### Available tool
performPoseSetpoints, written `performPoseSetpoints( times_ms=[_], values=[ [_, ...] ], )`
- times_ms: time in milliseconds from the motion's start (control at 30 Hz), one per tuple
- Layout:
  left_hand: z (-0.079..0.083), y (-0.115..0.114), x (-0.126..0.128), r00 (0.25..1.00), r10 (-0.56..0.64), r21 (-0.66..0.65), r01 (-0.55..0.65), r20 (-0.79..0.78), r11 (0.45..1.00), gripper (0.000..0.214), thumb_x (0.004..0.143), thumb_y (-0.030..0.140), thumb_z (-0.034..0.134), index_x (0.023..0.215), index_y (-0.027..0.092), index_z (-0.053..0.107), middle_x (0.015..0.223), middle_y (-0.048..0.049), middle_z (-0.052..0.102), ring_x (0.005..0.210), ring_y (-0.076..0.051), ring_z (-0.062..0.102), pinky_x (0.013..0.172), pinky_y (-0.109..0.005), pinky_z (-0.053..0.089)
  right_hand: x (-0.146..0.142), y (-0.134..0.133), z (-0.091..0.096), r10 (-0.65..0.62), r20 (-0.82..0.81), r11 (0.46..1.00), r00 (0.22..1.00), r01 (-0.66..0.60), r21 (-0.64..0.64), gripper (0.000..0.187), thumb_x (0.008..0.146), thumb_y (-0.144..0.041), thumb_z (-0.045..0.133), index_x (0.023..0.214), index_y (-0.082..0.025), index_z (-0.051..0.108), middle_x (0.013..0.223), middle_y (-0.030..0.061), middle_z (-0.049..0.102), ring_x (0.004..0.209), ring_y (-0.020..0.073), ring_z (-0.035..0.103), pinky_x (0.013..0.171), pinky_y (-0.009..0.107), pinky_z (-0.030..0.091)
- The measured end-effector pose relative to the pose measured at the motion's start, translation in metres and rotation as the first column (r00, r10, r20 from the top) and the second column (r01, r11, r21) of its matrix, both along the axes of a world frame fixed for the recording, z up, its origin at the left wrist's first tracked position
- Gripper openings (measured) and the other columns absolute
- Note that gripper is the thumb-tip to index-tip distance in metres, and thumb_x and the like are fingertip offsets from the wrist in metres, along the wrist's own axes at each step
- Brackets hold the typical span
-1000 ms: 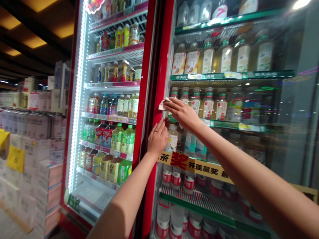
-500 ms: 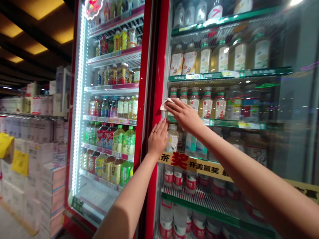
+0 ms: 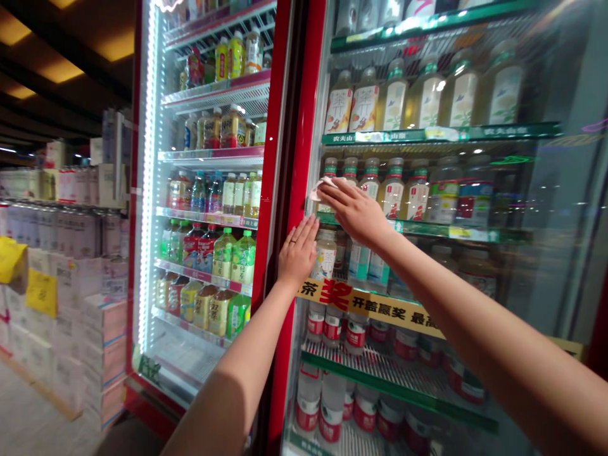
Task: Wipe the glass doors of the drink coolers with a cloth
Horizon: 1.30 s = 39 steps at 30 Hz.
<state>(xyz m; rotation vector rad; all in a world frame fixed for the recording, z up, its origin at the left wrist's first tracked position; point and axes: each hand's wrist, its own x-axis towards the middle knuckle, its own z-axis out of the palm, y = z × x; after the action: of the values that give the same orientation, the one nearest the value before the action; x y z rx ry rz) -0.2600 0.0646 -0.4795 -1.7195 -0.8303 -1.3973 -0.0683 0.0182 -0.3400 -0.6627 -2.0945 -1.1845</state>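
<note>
**2 hands (L hand [image 3: 297, 253], R hand [image 3: 360, 212]), 1 white cloth [image 3: 319, 190]**

Cloth on glass [image 3: 546, 209] by red frame [image 3: 300, 171], under R fingers: straight, thumb hidden, can't tell if pinching. L fingers straight, flat across frame edge. Vs 0.5s ago: cloth slightly further rt; L hand same spot.

Stacked cartons [image 3: 111, 358], yellow signs [image 3: 42, 292], glowing ceiling panels [image 3: 57, 69], green-capped bottles [image 3: 243, 261]
</note>
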Motion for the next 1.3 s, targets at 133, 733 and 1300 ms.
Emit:
performPoseSetpoints(
  times_ms=[133, 733, 1300],
  values=[
    [0.000, -0.002, 0.000, 1.000, -0.008, -0.028, 0.008, 0.000, 1.000, 0.071, 0.108, 0.013, 0.038, 0.176, 0.028, 0.022, 0.175, -0.0029, 0.044, 0.165, -0.019, 0.037, 0.138, -0.045, 0.034, 0.014, -0.006, -0.004, -0.022, -0.026, 1.000, 0.999, 0.022, 0.000, 0.079, 0.100, -0.008, 0.051, 0.171, -0.039, 0.037, 0.171, -0.0058, 0.049, 0.164, 0.0303, 0.040, 0.136, 0.062, 0.039],
    [0.000, -0.011, 0.011, 0.996, -0.029, -0.030, 0.032, 0.087, 0.999, 0.069, 0.106, 0.012, 0.042, 0.173, 0.026, 0.032, 0.173, -0.0044, 0.047, 0.163, -0.020, 0.041, 0.138, -0.047, 0.034, 0.038, -0.015, 0.022, -0.067, -0.029, 0.996, 0.997, 0.066, -0.057, 0.076, 0.096, -0.005, 0.050, 0.168, -0.031, 0.047, 0.174, -0.0030, 0.046, 0.166, 0.0310, 0.034, 0.138, 0.058, 0.036],
    [0.015, -0.013, 0.082, 0.990, -0.065, 0.021, 0.063, 0.124, 0.998, 0.073, 0.109, 0.016, 0.038, 0.177, 0.028, 0.013, 0.177, -0.0038, 0.040, 0.165, -0.022, 0.036, 0.138, -0.049, 0.035, 0.058, -0.017, 0.008, -0.040, -0.038, 0.999, 0.998, 0.040, 0.009, 0.072, 0.096, -0.008, 0.050, 0.163, -0.032, 0.052, 0.169, -0.0020, 0.053, 0.165, 0.0279, 0.037, 0.136, 0.062, 0.037]
  ],
)
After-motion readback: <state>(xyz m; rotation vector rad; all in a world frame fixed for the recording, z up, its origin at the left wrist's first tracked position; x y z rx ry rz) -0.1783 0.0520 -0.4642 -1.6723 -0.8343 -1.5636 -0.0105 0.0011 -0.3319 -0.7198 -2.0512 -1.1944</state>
